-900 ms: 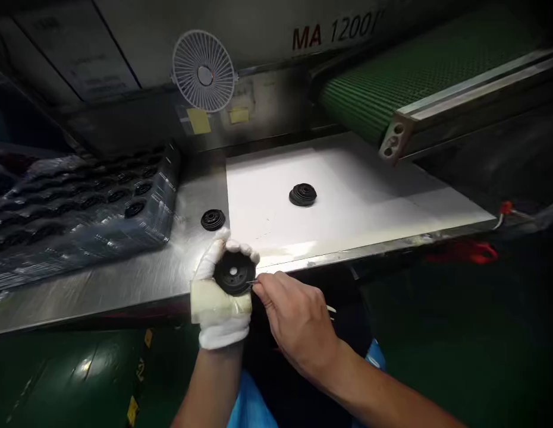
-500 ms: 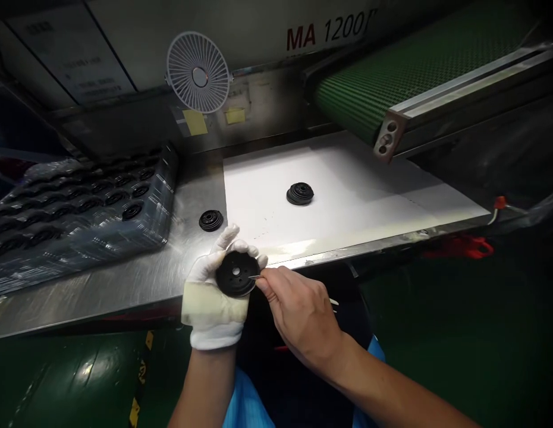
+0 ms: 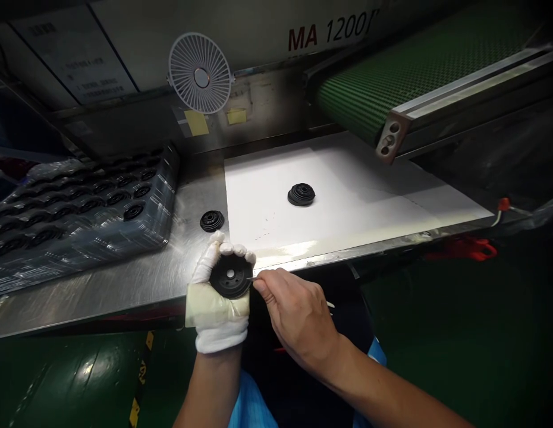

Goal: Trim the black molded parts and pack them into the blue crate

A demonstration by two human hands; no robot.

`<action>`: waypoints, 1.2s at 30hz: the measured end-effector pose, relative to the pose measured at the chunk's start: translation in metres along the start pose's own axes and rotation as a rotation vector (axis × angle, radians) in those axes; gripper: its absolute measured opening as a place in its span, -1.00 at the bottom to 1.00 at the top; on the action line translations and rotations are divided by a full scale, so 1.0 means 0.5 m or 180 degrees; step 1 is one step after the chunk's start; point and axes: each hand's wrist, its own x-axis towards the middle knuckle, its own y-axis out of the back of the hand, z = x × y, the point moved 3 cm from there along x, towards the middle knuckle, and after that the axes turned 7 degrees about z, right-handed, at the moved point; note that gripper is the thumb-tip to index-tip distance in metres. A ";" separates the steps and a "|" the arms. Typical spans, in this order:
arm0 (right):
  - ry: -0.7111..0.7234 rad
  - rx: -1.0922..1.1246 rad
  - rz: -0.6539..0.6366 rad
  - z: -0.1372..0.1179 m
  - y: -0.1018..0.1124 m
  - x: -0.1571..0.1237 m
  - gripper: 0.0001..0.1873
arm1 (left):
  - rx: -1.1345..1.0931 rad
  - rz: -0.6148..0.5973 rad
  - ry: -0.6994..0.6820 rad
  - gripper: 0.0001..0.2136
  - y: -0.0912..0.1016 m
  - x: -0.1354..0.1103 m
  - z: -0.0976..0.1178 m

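Observation:
My left hand, in a white glove, is closed around a black round plastic part with a centre hole, held just off the front edge of the steel bench. My bare right hand pinches a thin metal tool whose tip touches the part's right rim. A second black part lies on the steel surface just beyond my left hand. A third black part rests on the white sheet.
A plastic-wrapped tray holding several black parts sits at the left of the steel bench. A green conveyor belt slopes down at the upper right. A small white fan hangs on the back wall.
My left hand has turned the black part slightly and shifted a little left. My right hand keeps the tool tip at the part's rim.

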 end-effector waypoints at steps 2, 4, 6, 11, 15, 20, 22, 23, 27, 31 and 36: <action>0.0011 -0.0072 0.0065 -0.001 0.000 0.002 -0.70 | -0.0034 -0.0025 -0.0076 -0.88 0.001 0.002 -0.002; 0.0080 -0.0061 0.0073 -0.008 -0.005 -0.002 -0.70 | -0.0083 0.0033 -0.0104 -0.88 0.003 0.004 -0.005; 0.0131 -0.0028 0.0067 -0.015 -0.010 -0.007 -0.69 | -0.0122 0.0064 -0.0173 -0.87 0.006 0.005 -0.005; 0.0145 0.0128 0.0036 -0.010 -0.009 -0.009 -0.67 | 0.0394 -0.0301 0.0128 -0.69 0.013 -0.005 0.000; 0.0017 0.0129 0.0054 0.009 -0.002 -0.005 -0.69 | 0.0598 -0.0341 0.0178 -0.66 0.019 -0.010 0.006; -0.0013 0.0098 0.0016 0.006 -0.006 -0.009 -0.70 | 0.0285 -0.0201 -0.0064 -0.87 0.016 0.000 -0.002; -0.0050 0.0162 -0.0038 0.002 -0.008 -0.012 -0.71 | 0.0219 -0.0085 -0.0115 -0.91 0.017 0.004 -0.005; -0.0075 0.0195 -0.0058 0.000 -0.009 -0.013 -0.72 | 0.0198 -0.0037 -0.0138 -0.91 0.018 0.005 -0.006; -0.0147 0.0231 -0.0079 -0.003 -0.011 -0.014 -0.73 | -0.0040 -0.0085 -0.0275 -0.90 0.024 0.008 -0.008; -0.0112 0.0215 -0.0092 -0.003 -0.016 -0.015 -0.71 | -0.0160 -0.0295 -0.0411 -0.86 0.033 0.012 -0.012; -0.0113 0.0262 -0.0199 0.004 -0.018 -0.012 -0.70 | -0.0110 -0.0233 -0.0458 -0.86 0.035 0.011 -0.014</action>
